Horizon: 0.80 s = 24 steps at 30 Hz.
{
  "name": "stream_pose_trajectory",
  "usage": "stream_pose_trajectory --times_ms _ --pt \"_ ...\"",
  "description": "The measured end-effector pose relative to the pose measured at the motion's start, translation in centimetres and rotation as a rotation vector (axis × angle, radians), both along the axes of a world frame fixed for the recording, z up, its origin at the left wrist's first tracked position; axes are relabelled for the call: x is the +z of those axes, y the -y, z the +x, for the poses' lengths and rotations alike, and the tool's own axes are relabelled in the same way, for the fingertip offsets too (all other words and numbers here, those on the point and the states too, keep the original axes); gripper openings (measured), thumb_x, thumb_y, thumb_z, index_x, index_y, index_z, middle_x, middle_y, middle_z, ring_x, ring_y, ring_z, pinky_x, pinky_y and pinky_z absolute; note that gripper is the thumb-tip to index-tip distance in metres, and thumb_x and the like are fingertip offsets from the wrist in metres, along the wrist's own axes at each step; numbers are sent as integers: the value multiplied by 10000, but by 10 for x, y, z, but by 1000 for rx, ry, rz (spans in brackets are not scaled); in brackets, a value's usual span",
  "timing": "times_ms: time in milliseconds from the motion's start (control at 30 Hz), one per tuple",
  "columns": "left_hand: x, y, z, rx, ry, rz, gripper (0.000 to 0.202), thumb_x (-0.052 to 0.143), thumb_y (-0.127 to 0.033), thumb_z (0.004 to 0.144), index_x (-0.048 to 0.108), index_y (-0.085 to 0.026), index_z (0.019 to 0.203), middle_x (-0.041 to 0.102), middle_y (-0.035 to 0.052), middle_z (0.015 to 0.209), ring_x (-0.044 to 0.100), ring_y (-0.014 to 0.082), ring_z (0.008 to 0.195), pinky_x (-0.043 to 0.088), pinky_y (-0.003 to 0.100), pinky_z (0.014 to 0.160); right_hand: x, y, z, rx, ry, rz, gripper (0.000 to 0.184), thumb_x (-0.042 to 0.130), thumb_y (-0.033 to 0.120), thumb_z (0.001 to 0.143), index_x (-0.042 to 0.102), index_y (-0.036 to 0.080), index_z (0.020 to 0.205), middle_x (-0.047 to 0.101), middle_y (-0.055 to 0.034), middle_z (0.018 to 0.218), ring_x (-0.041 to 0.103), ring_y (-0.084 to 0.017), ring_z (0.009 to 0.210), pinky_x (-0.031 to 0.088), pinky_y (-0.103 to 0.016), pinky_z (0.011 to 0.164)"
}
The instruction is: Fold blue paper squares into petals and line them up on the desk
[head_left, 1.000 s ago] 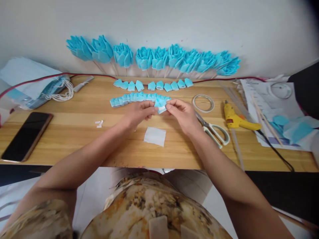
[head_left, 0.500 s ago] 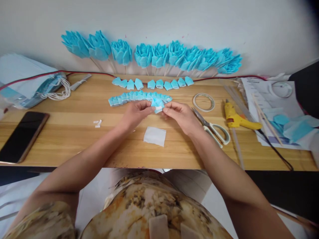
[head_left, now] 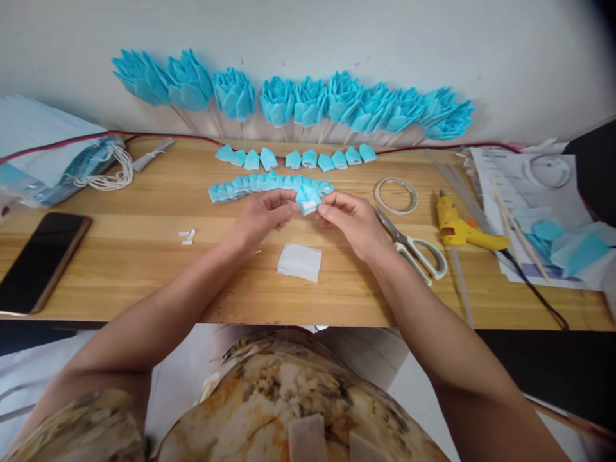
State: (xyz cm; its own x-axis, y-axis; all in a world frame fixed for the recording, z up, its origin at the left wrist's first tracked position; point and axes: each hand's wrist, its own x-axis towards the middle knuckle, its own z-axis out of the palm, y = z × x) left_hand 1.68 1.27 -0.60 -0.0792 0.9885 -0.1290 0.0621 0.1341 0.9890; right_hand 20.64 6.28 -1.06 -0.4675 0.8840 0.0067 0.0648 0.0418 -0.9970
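Observation:
Both hands meet over the middle of the wooden table (head_left: 144, 282). My left hand (head_left: 262, 218) and my right hand (head_left: 353, 221) pinch a small folded blue petal piece (head_left: 307, 199) between their fingertips; a white strip shows along its lower edge. Just behind it lies a row of overlapping blue folded petals (head_left: 255, 186), and further back a second row of separate blue petals (head_left: 296, 158). A white square of paper (head_left: 299, 262) lies flat on the table below my hands.
Several blue paper flowers on sticks (head_left: 289, 102) lean on the wall. Scissors (head_left: 414, 247), a tape roll (head_left: 395, 196) and a yellow glue gun (head_left: 462, 231) lie at the right. A phone (head_left: 41, 260) and packaged masks (head_left: 72, 173) are left. White scraps (head_left: 187, 237) lie nearby.
My hands have stayed together on the petal piece, turning it slightly between the fingers. The view has tilted a little; nothing else on the table moved.

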Motion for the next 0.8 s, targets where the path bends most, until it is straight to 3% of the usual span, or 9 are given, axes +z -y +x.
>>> stream_pose_trajectory --times_ms 167,533,700,800 --pt "1 1 -1 -49 8 14 177 698 -340 762 612 -190 724 499 -32 601 405 92 556 349 263 565 -1 0 1 10 14 1 172 721 369 809 686 217 737 638 17 706 546 -127 685 435 -290 702" --pt "4 1 -1 -58 -40 28 145 671 -309 742 602 -188 702 494 -34 615 397 96 567 321 270 574 1 0 1 70 25 -20 188 730 397 792 688 219 749 628 14 714 544 -135 701 437 -293 704" --pt "2 -1 -1 -39 -28 34 103 666 -284 795 631 -189 812 498 -42 615 406 95 558 335 266 572 -2 0 0 9 31 36 179 717 364 777 647 214 709 553 32 672 463 -118 654 359 -284 646" --pt "-1 0 -1 78 -60 104 150 679 -274 824 630 -215 953 437 -63 576 390 102 539 314 266 549 -3 0 -1 -55 35 88 177 702 356 778 624 218 699 509 39 653 425 -114 635 338 -283 627"
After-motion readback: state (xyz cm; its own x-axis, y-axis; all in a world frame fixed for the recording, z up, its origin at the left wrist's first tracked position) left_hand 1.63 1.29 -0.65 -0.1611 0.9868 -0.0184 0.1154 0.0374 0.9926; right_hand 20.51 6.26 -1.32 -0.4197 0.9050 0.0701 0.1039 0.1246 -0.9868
